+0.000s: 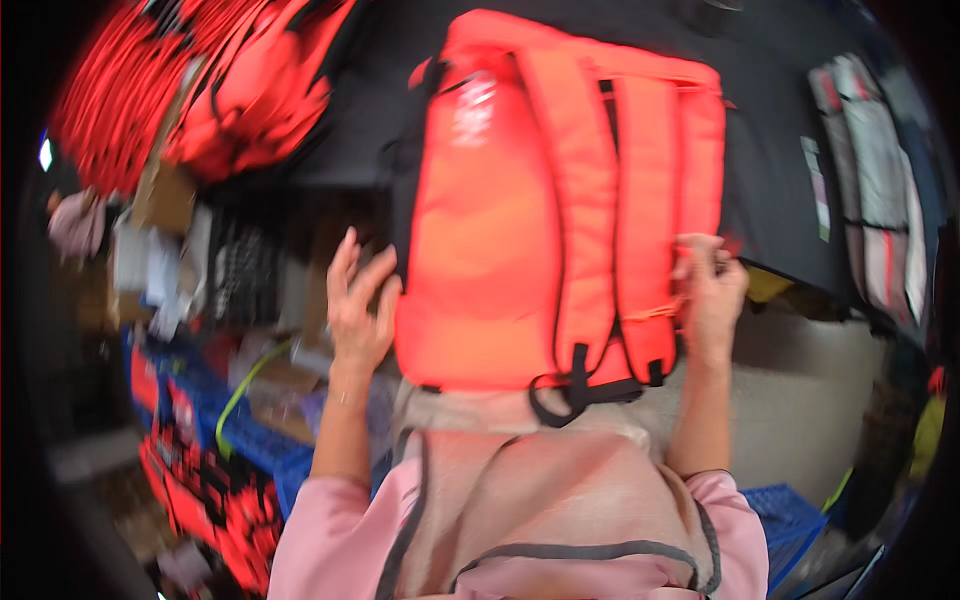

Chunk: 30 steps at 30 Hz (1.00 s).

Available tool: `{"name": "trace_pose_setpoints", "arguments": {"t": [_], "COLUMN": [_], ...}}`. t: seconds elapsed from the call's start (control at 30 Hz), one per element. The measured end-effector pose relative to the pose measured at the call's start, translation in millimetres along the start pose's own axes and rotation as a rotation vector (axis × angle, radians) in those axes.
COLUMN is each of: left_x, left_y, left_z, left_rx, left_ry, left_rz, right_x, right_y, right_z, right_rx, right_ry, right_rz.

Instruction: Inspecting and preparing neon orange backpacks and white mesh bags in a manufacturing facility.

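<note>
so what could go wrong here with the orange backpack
1. The orange backpack hangs partly off the black table toward the person. The left hand looks open beside it rather than gripping, so it might slide down.
2. Its loose black straps dangle at the lower end and could snag.
3. The right hand pinches only the edge by a shoulder strap, a weak hold if the bag tips.
</note>
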<state>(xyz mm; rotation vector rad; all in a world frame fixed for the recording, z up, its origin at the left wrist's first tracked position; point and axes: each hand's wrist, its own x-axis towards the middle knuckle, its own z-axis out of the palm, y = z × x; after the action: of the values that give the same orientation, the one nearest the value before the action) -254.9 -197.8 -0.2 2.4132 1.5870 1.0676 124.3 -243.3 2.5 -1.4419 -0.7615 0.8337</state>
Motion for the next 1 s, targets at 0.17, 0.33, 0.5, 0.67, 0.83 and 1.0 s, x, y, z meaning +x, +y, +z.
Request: {"name": "trace_pose_setpoints", "arguments": {"t": [0.17, 0.33, 0.5, 0.67, 0.83, 1.0], "left_x": [-29, -50, -9, 21, 2, 24], "left_y": [-16, -49, -6, 63, 1, -1], "left_z": [-10, 7, 13, 3, 19, -8], "left_rx": [-0.314, -0.598, -0.339, -0.367, -0.238, -0.179], "left_ry": [-0.164, -0.151, -0.320, -0.384, -0.387, -0.398], "left_rz": [-0.247, -0.423, -0.623, -0.684, -0.846, -0.890], "right_x": [14, 57, 131, 214, 224, 206], "right_y": [-7, -17, -32, 19, 22, 10], "right_z": [17, -38, -58, -74, -89, -138], "right_rx": [0.065, -0.070, -0.345, -0.498, -0.783, -1.153], "right_ry": [-0.056, 0.114, 0.295, 0.423, 0.423, 0.658], "right_rz": [0.064, -0.022, -0.150, -0.174, -0.440, -0.424]}}
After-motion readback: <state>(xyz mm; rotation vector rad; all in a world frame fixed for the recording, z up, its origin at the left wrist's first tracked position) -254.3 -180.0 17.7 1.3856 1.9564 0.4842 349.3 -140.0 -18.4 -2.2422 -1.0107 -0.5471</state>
